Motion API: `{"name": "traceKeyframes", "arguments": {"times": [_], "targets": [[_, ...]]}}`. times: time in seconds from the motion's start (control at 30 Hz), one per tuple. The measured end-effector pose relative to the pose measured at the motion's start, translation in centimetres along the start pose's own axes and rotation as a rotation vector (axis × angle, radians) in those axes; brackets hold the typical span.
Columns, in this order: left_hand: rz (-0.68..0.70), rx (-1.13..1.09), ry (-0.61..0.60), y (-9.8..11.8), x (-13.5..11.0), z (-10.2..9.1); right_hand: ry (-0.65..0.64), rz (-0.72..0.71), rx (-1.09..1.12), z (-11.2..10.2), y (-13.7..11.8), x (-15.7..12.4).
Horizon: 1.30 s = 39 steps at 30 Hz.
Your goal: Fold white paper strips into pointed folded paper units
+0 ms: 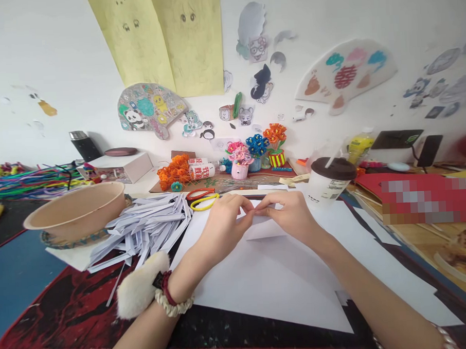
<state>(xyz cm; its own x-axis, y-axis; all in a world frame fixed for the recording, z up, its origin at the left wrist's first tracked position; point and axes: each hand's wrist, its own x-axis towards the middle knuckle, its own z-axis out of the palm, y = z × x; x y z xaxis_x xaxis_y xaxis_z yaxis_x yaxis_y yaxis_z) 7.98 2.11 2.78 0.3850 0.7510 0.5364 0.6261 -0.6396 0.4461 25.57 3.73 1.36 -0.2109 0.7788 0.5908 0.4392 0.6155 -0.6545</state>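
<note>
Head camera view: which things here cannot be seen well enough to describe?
folded paper, head view: its top edge is covered by the left hand and right hand pinching it.
red sheet, head view: print hidden by a pixelated patch.
cup, head view: label text too small.
pipe cleaners, head view: cut off by left edge.

One camera, worn on the head, looks forward and down; the table (17, 276) lies close. The wall (58, 58) faces it.
</note>
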Motion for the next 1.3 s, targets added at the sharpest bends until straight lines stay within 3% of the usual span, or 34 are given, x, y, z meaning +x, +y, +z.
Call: {"name": "traceKeyframes", "arguments": {"times": [1.03,1.17,1.3], "targets": [[-0.06,0.003,0.027,-0.4,0.4,-1.8,0.184,0.06,-0.015,-2.1,2.0,0.6],[-0.054,0.005,0.078,-0.6,0.6,-2.4,0.221,0.062,-0.01,-2.2,2.4,0.7],[-0.016,-0.013,0.119,-0.2,0.6,-2.0,0.152,0.049,-0.034,-1.5,1.9,0.5]]}}
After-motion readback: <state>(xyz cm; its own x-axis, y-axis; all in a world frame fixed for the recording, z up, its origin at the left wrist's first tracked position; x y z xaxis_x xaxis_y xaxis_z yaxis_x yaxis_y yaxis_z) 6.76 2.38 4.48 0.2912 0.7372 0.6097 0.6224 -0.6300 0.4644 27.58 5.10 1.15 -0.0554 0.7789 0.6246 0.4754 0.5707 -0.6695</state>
